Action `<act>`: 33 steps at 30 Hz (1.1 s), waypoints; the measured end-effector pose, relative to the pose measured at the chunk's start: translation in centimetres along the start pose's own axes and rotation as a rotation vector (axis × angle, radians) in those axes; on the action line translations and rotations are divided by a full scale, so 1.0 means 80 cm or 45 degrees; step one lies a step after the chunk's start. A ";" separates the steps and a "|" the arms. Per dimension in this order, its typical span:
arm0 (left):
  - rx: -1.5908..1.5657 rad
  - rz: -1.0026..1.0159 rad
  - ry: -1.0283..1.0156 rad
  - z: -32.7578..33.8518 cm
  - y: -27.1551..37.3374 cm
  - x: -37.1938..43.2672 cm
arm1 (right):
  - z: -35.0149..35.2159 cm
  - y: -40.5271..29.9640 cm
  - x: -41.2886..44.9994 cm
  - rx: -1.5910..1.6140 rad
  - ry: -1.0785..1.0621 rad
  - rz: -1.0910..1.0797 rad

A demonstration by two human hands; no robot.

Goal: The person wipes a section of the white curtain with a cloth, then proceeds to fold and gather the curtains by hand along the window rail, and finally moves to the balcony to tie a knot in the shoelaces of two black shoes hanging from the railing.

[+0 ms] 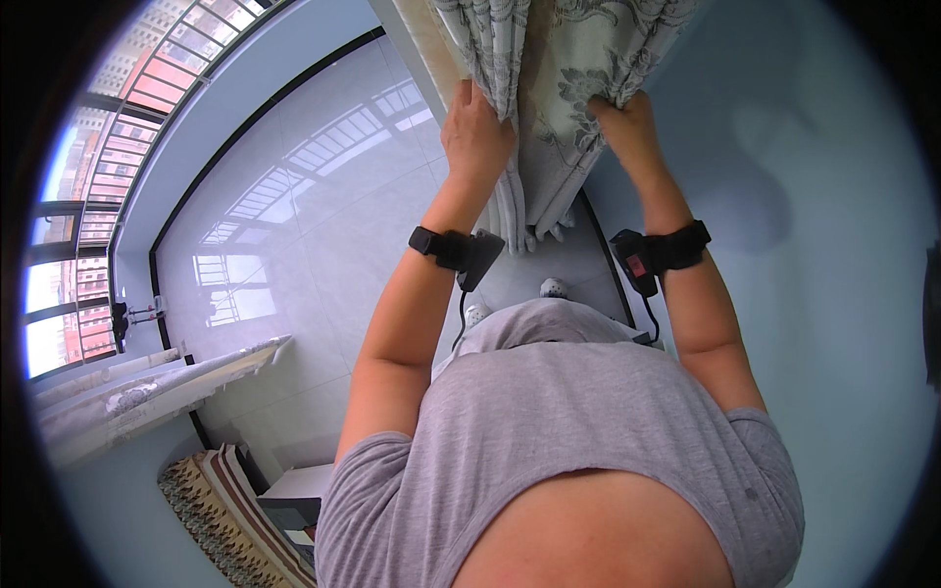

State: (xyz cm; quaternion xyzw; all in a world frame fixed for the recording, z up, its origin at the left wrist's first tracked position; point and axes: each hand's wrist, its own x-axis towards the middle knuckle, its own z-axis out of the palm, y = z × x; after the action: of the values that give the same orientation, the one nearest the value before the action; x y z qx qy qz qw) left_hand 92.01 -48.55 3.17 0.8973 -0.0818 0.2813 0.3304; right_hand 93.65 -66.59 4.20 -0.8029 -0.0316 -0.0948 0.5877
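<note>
A long patterned curtain (pixel 555 110), pale with grey flowers, hangs in folds before me and reaches down close to the tiled floor. My left hand (pixel 476 132) grips its left part, where the cloth is gathered into tight pleats. At the right edge, my right hand (pixel 631 125) pinches the fabric near a large grey flower, thumb towards the middle. Between the two hands the cloth spreads in a flatter panel. Some of the fingers are hidden behind the folds. Both wrists carry black strapped devices with cables.
Barred windows (pixel 81 242) curve along the left, above a glossy tile floor (pixel 309 213). Another curtain (pixel 162 389) hangs at the lower left, near a striped folded textile (pixel 228 514) and a box (pixel 294 492). A pale blue wall (pixel 831 331) stands close on the right.
</note>
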 end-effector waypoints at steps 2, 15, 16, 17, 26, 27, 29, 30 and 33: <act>-0.045 -0.023 -0.044 0.007 0.010 -0.004 | 0.020 -0.002 -0.013 -0.140 0.000 -0.216; -0.123 0.125 -0.100 0.026 0.011 -0.017 | 0.016 -0.017 -0.016 -0.354 -0.224 -0.161; -0.156 0.144 -0.141 0.031 0.012 -0.025 | 0.022 -0.017 -0.014 -0.205 -0.276 -0.263; -0.150 0.164 -0.158 0.036 -0.003 -0.029 | 0.023 -0.009 -0.012 -0.257 -0.388 -0.282; -0.389 -0.128 -0.211 0.040 0.021 -0.029 | 0.033 -0.023 -0.040 0.549 -0.499 -0.139; -0.362 -0.140 -0.171 0.047 0.014 -0.036 | 0.044 -0.019 -0.043 0.502 -0.473 -0.139; -0.346 0.046 -0.096 0.069 -0.004 -0.038 | 0.054 -0.011 -0.042 0.478 -0.472 -0.168; -0.321 0.049 -0.077 0.067 0.001 -0.035 | 0.053 -0.001 -0.038 0.409 -0.322 -0.237; -0.516 -0.051 -0.088 0.047 0.027 -0.040 | 0.065 -0.002 -0.037 0.234 -0.088 -0.418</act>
State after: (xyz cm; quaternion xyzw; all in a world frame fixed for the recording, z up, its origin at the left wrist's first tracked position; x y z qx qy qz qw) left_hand 90.37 -52.73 0.21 0.8231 -0.1299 0.2216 0.5066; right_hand 91.32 -61.40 2.28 -0.7325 -0.1910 -0.1585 0.6338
